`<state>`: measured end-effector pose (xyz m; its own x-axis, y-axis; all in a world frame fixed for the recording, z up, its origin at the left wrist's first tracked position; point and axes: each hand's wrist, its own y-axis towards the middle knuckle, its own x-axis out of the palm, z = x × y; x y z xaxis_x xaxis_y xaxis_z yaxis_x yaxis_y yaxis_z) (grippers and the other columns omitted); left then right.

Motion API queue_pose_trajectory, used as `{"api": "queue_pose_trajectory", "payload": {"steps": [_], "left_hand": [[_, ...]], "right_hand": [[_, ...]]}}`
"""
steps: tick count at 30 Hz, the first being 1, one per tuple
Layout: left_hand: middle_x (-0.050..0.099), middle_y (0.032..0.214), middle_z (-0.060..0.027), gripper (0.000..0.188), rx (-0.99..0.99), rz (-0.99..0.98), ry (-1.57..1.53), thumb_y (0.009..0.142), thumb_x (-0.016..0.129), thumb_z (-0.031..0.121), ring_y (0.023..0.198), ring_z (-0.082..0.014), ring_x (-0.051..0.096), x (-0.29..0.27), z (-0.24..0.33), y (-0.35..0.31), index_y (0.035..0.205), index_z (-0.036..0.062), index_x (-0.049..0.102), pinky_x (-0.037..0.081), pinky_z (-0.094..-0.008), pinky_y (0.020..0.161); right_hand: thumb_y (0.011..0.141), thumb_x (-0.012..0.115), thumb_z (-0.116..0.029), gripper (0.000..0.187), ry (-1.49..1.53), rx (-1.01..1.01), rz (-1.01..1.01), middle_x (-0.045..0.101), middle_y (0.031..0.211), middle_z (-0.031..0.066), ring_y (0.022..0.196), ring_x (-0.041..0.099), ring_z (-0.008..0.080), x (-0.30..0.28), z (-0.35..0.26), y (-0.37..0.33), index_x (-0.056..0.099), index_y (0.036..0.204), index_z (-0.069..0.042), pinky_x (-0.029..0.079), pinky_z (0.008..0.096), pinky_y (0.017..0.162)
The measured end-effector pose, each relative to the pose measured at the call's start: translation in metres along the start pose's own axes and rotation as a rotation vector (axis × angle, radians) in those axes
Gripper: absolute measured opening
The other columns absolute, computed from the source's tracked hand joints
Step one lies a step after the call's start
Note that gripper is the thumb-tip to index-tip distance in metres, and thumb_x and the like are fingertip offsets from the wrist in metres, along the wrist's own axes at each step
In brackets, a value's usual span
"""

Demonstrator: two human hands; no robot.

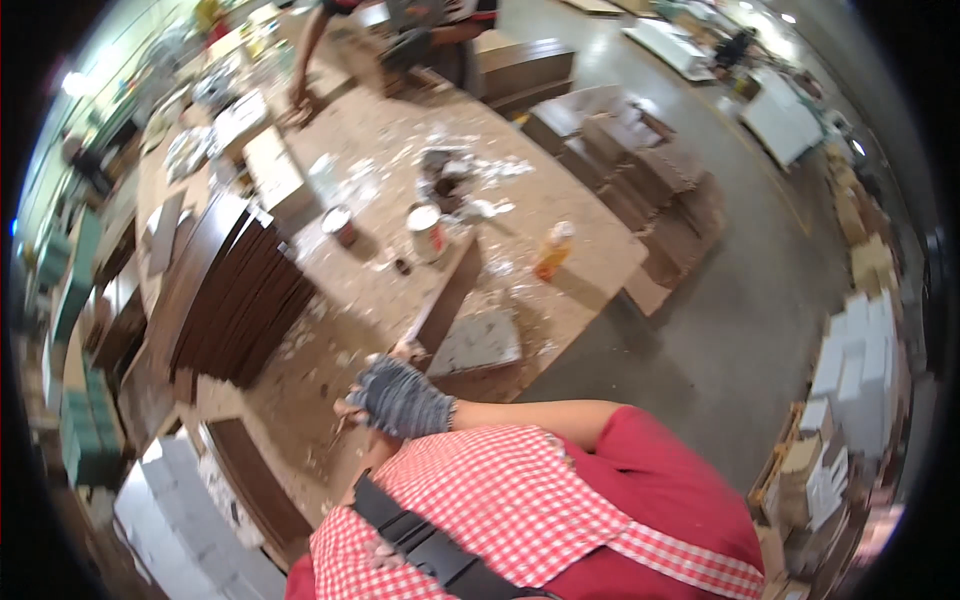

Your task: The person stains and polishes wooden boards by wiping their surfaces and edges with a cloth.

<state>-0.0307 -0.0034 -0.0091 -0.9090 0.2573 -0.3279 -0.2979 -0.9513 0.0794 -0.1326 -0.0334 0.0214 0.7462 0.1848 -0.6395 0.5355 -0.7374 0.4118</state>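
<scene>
My right hand (400,398) wears a grey knit glove and hovers over the near edge of a stained workbench (560,300), fingers curled. A thin stick-like tool (339,429) pokes out below its left side. Bare fingertips (405,350) show just past the glove, at the near end of a dark wooden strip (447,290) that lies across the bench. My left hand is mostly hidden under the glove; only a bit of forearm (375,455) shows. I cannot tell what it holds.
On the bench stand two small open cans (428,230), (340,224), an orange bottle (553,250), a grey block (478,342) and a stack of dark wood panels (235,295). Another person (440,40) works at the far end. Brown boxes (640,170) sit on the floor to the right.
</scene>
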Motion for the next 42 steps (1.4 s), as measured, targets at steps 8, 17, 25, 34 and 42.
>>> {"api": "queue_pose_trajectory", "payload": {"steps": [8, 17, 25, 34, 42], "left_hand": [[0.067, 0.093, -0.0134, 0.023, 0.045, 0.157, 0.328, 0.087, 0.062, 0.005, 0.079, -0.0201, 0.063, 0.001, -0.016, -0.026, 0.108, -0.0038, 0.059, 0.049, -0.0295, 0.067], [0.061, 0.093, -0.016, 0.021, -0.114, -0.068, 0.114, 0.087, 0.061, 0.01, 0.078, -0.0302, 0.06, -0.006, -0.007, -0.011, 0.107, 0.0027, 0.062, 0.046, -0.0336, 0.063], [0.061, 0.097, -0.0147, 0.022, -0.049, -0.02, 0.069, 0.087, 0.062, 0.013, 0.076, -0.031, 0.06, -0.005, 0.022, -0.002, 0.107, 0.0035, 0.063, 0.047, -0.0343, 0.061], [0.061, 0.101, -0.0134, 0.025, -0.035, -0.037, 0.071, 0.086, 0.063, 0.012, 0.067, -0.03, 0.062, -0.005, 0.01, -0.007, 0.109, 0.0029, 0.061, 0.047, -0.0347, 0.059], [0.061, 0.106, -0.0181, 0.024, 0.184, -0.047, 0.586, 0.087, 0.057, 0.015, 0.085, -0.0335, 0.062, 0.002, -0.025, -0.018, 0.109, 0.0069, 0.06, 0.051, -0.0385, 0.069]], "right_hand": [[0.085, 0.051, -0.023, 0.029, -0.334, 0.189, 0.001, 0.063, 0.099, 0.0104, 0.097, 0.058, 0.027, -0.041, -0.031, -0.008, 0.063, 0.108, -0.009, 0.038, 0.0382, 0.098], [0.09, 0.047, -0.027, 0.024, -0.63, 0.415, 0.057, 0.055, 0.083, 0.0119, 0.086, 0.054, 0.0295, -0.12, 0.036, 0.0, 0.062, 0.093, -0.009, 0.035, 0.0472, 0.095], [0.085, 0.059, -0.023, 0.02, -0.668, 0.328, 0.324, 0.059, 0.087, 0.0144, 0.085, 0.055, 0.0306, -0.159, 0.08, -0.02, 0.063, 0.091, -0.004, 0.041, 0.043, 0.085], [0.084, 0.06, -0.028, 0.034, -0.511, 0.211, 0.373, 0.054, 0.108, 0.0116, 0.11, 0.048, 0.0304, -0.088, 0.015, -0.016, 0.059, 0.115, -0.014, 0.032, 0.0454, 0.101], [0.084, 0.059, -0.025, 0.036, -0.32, 0.171, 0.269, 0.049, 0.131, 0.0085, 0.133, 0.034, 0.03, -0.024, -0.03, -0.037, 0.057, 0.12, -0.02, 0.018, 0.0495, 0.112]]}}
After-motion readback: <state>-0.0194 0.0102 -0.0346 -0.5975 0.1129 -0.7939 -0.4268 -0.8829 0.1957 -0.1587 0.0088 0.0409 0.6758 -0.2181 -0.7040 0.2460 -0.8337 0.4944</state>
